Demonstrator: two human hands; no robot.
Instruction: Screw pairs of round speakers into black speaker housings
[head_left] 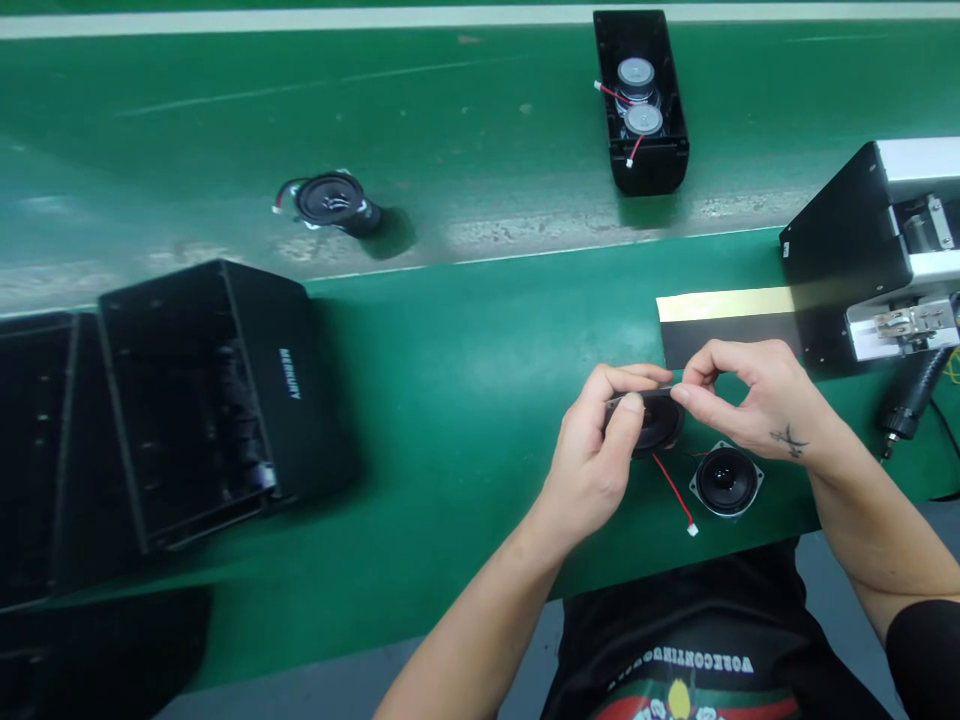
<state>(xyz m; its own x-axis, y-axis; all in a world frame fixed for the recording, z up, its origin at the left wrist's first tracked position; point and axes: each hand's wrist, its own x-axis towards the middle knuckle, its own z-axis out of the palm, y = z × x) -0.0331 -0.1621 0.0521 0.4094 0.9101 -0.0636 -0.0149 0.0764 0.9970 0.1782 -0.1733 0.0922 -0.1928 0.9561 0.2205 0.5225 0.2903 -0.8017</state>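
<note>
Tilted between my hands is a round black speaker [660,422], and a red wire with a white plug hangs below it. My left hand [600,455] is closed around its left side, thumb across the front and fingers behind the top edge. At the upper right rim, the thumb and forefinger of my right hand [739,395] are pinched together; whether something thin lies between them I cannot tell. A second speaker [726,480] with a metal square frame lies face up on the green bench, just below my right hand.
Black speaker cabinets [292,400] stand at the left. Farther back are a loose speaker [330,198] and a black box [651,165] holding two speakers. A black-and-silver machine [847,250], a dark sheet with yellow edge [724,305] and an electric screwdriver [911,395] are right.
</note>
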